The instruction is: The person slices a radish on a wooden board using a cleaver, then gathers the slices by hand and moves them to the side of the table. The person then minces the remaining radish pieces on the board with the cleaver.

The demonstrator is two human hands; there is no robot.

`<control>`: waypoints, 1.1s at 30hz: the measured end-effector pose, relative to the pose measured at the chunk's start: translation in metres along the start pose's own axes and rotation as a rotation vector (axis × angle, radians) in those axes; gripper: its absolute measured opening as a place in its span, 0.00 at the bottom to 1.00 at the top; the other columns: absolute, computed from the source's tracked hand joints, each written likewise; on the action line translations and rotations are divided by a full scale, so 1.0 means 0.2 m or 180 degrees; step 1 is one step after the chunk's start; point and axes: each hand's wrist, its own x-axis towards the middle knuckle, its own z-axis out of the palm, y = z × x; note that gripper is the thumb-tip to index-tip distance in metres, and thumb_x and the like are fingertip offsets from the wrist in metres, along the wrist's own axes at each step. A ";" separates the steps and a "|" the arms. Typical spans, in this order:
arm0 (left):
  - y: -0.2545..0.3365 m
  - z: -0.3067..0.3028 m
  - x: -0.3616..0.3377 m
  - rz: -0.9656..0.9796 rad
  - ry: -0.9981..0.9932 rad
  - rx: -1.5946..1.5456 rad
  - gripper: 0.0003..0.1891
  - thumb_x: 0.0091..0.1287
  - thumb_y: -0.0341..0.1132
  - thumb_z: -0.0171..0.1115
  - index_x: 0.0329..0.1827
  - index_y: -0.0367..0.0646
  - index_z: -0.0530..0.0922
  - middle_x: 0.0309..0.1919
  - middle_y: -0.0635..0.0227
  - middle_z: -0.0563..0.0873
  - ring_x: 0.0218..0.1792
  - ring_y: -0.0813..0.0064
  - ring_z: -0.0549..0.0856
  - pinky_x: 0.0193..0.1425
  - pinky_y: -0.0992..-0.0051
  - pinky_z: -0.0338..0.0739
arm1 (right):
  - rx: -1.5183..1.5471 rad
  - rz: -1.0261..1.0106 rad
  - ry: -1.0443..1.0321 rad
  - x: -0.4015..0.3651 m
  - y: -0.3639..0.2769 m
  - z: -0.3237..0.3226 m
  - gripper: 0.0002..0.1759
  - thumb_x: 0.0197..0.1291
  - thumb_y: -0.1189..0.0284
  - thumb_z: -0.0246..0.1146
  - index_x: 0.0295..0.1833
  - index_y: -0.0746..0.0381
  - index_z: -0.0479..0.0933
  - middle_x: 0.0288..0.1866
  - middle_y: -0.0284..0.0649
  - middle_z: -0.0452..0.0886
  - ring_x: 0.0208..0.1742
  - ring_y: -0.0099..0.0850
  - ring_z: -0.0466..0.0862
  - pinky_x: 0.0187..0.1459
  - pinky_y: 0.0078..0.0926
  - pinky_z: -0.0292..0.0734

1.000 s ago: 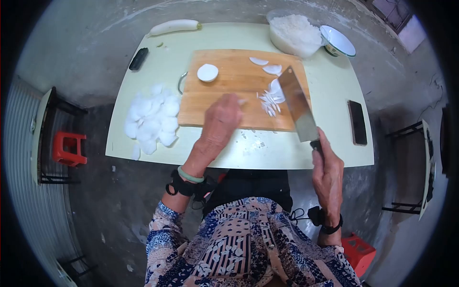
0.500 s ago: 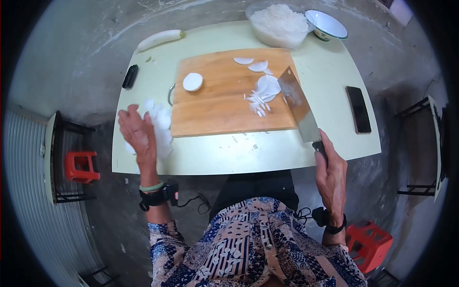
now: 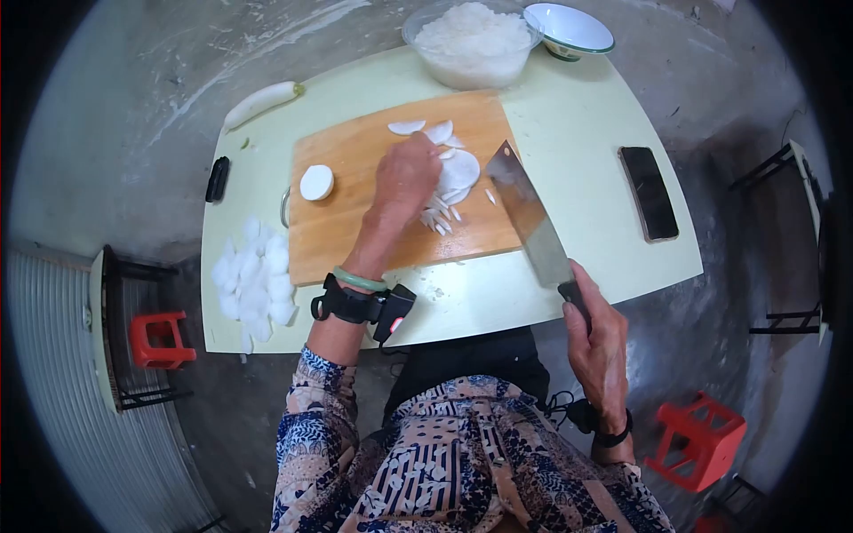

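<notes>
My right hand (image 3: pixel 597 342) is wrapped round the black handle of a cleaver (image 3: pixel 533 218), its broad blade slanting up and left over the right edge of the wooden cutting board (image 3: pixel 346 226). Over the middle of the board, my left hand (image 3: pixel 409 173) is curled, fingertips turned toward the white radish slices (image 3: pixel 460 169) and partly hidden. Whatever it may hold cannot be made out. Thin radish strips (image 3: pixel 435 218) lie just below it. A cut radish piece (image 3: pixel 317 183) stands on the board's left, and half-round slices (image 3: pixel 407 127) lie near its far edge.
Many thin white slices (image 3: pixel 253 280) spread over the table at left. A whole white radish (image 3: pixel 264 105) and a black object (image 3: pixel 218 179) lie behind. A clear bowl of white shreds (image 3: pixel 475 49) and an enamel bowl (image 3: pixel 573 31) stand at the back; a phone (image 3: pixel 649 194) lies right.
My left hand has moved right, from above the loose slices at the table's left to the slices on the board. The cleaver stays in my right hand; the view has shifted somewhat.
</notes>
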 end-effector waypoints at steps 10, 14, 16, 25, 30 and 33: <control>0.00 -0.01 -0.04 0.0380 0.0289 0.0534 0.13 0.62 0.39 0.75 0.43 0.40 0.86 0.47 0.53 0.82 0.54 0.50 0.82 0.59 0.52 0.77 | 0.0086 0.0105 -0.0005 0.05 -0.01 -0.01 0.28 0.73 0.82 0.58 0.78 0.63 0.72 0.59 0.58 0.87 0.54 0.49 0.91 0.56 0.41 0.84; 0.00 0.00 -0.02 0.0709 0.0331 -0.0144 0.12 0.63 0.38 0.75 0.38 0.39 0.85 0.43 0.53 0.84 0.47 0.49 0.84 0.53 0.53 0.79 | -0.0144 -0.0203 0.0110 0.07 -0.02 0.00 0.29 0.72 0.83 0.59 0.78 0.65 0.72 0.55 0.59 0.87 0.52 0.53 0.90 0.55 0.44 0.83; 0.03 0.00 0.00 0.0451 0.0209 -0.0516 0.11 0.64 0.37 0.74 0.37 0.38 0.84 0.40 0.54 0.86 0.43 0.53 0.86 0.48 0.56 0.80 | -0.0204 -0.0239 0.0098 0.08 -0.04 0.00 0.29 0.71 0.83 0.59 0.77 0.65 0.71 0.54 0.60 0.87 0.52 0.55 0.89 0.54 0.46 0.83; 0.03 0.03 -0.03 0.0151 -0.0144 -0.1891 0.10 0.69 0.23 0.67 0.52 0.39 0.82 0.28 0.73 0.84 0.29 0.82 0.82 0.34 0.76 0.79 | -0.0404 -0.0597 0.0142 0.06 -0.04 0.01 0.30 0.70 0.84 0.60 0.77 0.65 0.72 0.49 0.60 0.86 0.48 0.57 0.88 0.51 0.47 0.82; 0.05 -0.19 -0.21 0.0967 0.1249 -0.0744 0.15 0.69 0.22 0.66 0.58 0.39 0.82 0.28 0.72 0.85 0.28 0.82 0.82 0.33 0.75 0.78 | -0.0257 -0.0432 0.0230 0.04 -0.09 0.03 0.29 0.71 0.83 0.60 0.77 0.64 0.73 0.57 0.62 0.86 0.57 0.56 0.88 0.57 0.44 0.82; 0.00 -0.26 -0.39 0.0383 0.1511 -0.1135 0.15 0.71 0.22 0.64 0.60 0.38 0.83 0.29 0.73 0.84 0.30 0.82 0.82 0.36 0.77 0.78 | -0.0037 -0.0438 -0.0033 0.01 -0.16 0.03 0.28 0.72 0.83 0.60 0.76 0.64 0.73 0.61 0.63 0.85 0.61 0.57 0.87 0.61 0.43 0.81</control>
